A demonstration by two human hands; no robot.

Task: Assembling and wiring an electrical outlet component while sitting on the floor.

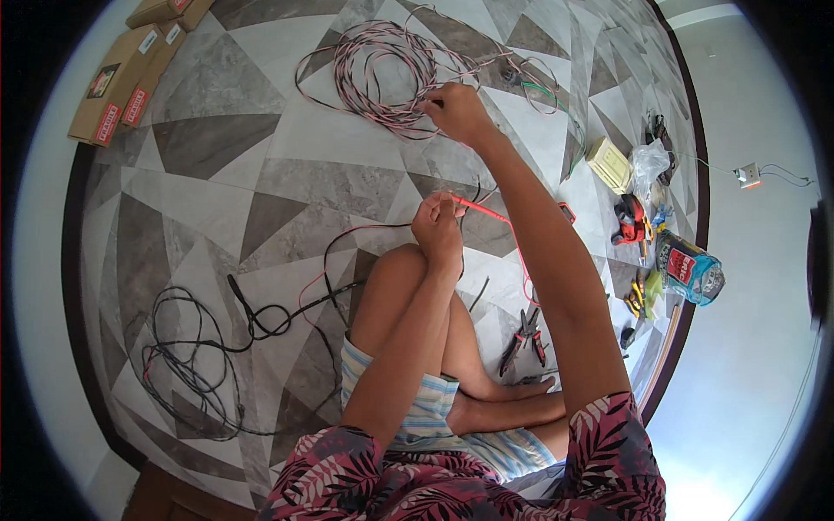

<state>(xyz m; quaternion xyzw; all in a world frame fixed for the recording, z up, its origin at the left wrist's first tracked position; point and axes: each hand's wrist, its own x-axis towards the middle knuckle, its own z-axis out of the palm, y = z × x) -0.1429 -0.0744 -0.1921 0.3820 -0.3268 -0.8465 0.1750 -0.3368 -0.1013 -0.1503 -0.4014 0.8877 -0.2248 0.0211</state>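
Note:
My left hand (pixel 438 227) is closed in a pinch above my bent knee, holding the end of a red test probe (pixel 482 209). A red lead runs from the probe down behind my right forearm. Thin red and black wires (pixel 365 228) also reach this hand; whether its fingers grip them too, I cannot tell. Farther forward, my right hand (pixel 460 113) is closed at the right edge of a large coil of pink and black wire (pixel 373 74). Its fingertips are pressed together, and what lies between them is too small to make out.
Black cable (pixel 187 365) lies loosely looped at left. Pliers (pixel 525 340) rest by my foot. Along the right wall are a cream box (pixel 610 165), a red and black tool (pixel 630 220) and a blue clear container (pixel 689 267). Cardboard boxes (pixel 117 82) stand far left.

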